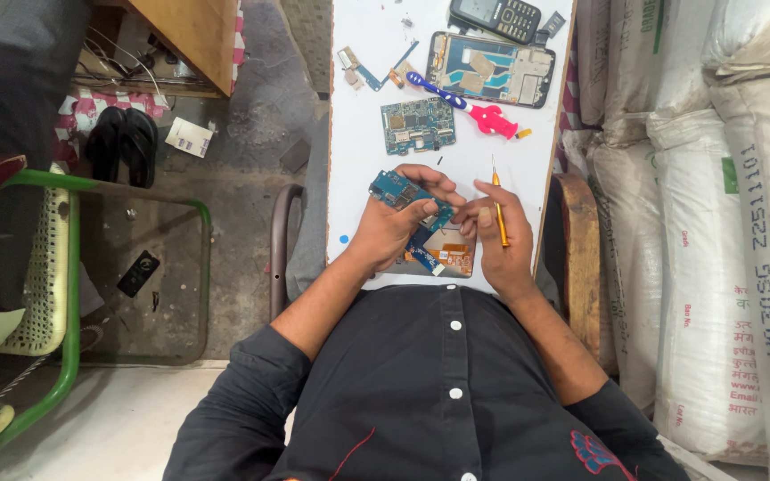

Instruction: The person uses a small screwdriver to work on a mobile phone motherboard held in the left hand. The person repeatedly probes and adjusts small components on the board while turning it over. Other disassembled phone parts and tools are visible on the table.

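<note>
Nearest you, your left hand (391, 230) holds a small blue board (400, 193) just above the tabletop (358, 160), fingers (430, 207) curled shut around its near edge with the thumb pressed on top. Your right hand (495, 239) sits just beside it, fingers closed on a thin orange tool (499, 212) held like a pen, its tip pointing away from you, while the forefinger reaches over toward the board. Under both hands lies a flat part with orange flex ribbons (449, 256), touching the white surface. The board looks light, stiff and thin, and likely fragile: its face is crowded with tiny parts, so the bare edges and corners seem the safest hold, with no bending and no pinch on the ribbons, which look soft and easy to crease. Past your hands a second blue-green board (418, 126) lies flat and apart. Beyond it a toothbrush (465, 105) with a blue handle and pink end rests slantwise, its head touching an opened phone frame (492, 69). To the left of the frame a few small loose pieces (358, 69) are scattered. At the far edge a dark keypad phone (496, 18) lies tilted. White sacks (715, 223) stand stacked on your right, well clear of the work.
</note>
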